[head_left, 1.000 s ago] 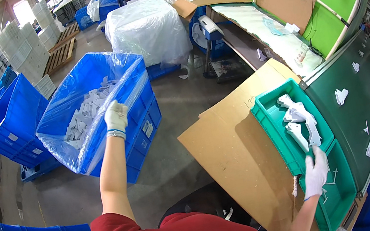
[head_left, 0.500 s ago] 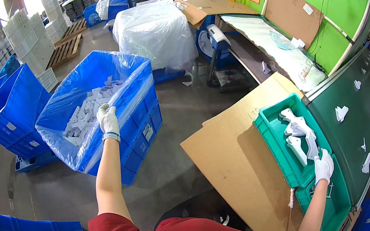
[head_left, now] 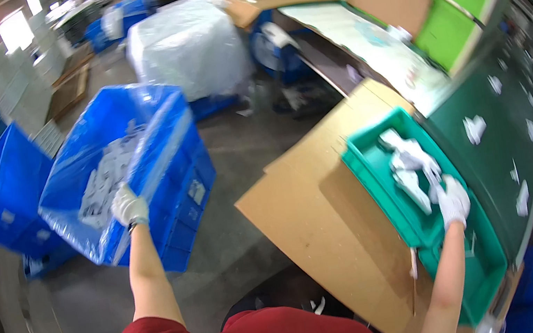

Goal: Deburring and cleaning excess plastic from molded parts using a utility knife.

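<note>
My left hand (head_left: 128, 205), in a white glove, is over the near rim of a large blue bin (head_left: 182, 209) lined with clear plastic film. Motion blur hides what its fingers do. White plastic parts (head_left: 107, 172) lie heaped inside that bin. On my right side, my gloved right hand (head_left: 454, 200) reaches into a green tray (head_left: 380, 207), its fingers closed at the lower end of a white plastic part (head_left: 431, 171). A few more such parts lie beside it in the tray.
A second green tray (head_left: 469, 302) adjoins nearer me. Cardboard (head_left: 319, 228) lies beneath the trays. A dark green conveyor belt (head_left: 494, 156) with scattered white parts runs along the right. Other blue bins (head_left: 10, 195) stand left; a film-wrapped stack (head_left: 187, 53) stands ahead.
The whole view has shifted and blurred as my head moves. My left hand has drawn back nearer along the bin; my right hand has moved slightly farther into the tray, among the parts.
</note>
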`<act>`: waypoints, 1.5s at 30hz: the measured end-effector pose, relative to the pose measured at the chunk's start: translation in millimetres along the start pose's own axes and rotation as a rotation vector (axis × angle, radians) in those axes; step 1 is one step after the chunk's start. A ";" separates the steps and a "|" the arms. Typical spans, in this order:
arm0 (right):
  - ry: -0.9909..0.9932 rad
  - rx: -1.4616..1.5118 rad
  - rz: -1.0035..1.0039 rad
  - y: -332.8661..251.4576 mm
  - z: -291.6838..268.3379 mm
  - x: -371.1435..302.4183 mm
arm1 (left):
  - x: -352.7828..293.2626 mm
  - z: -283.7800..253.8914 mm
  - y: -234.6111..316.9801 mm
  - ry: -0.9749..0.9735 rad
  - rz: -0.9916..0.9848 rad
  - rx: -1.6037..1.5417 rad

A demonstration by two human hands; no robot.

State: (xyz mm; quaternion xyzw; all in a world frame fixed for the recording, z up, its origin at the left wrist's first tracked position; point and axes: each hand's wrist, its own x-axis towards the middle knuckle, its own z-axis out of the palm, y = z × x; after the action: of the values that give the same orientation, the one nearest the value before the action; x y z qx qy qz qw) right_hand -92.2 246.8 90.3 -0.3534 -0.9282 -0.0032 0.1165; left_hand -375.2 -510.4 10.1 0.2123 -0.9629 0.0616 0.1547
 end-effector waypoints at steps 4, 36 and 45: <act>0.014 0.103 -0.028 -21.6 -8.9 8.6 | 3.4 40.4 -32.3 0.166 -0.026 0.006; 0.026 0.268 0.085 2.8 -11.6 3.3 | -9.7 46.0 -16.1 0.139 -0.056 0.126; 0.022 0.299 0.079 8.4 -4.7 4.6 | -11.6 43.6 -13.8 0.131 -0.050 0.139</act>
State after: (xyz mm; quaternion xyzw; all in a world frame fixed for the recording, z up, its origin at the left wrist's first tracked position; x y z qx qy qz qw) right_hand -89.0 255.7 95.2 -0.3684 -0.9023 0.1359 0.1781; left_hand -371.2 -526.4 -34.1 0.2421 -0.9385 0.1382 0.2037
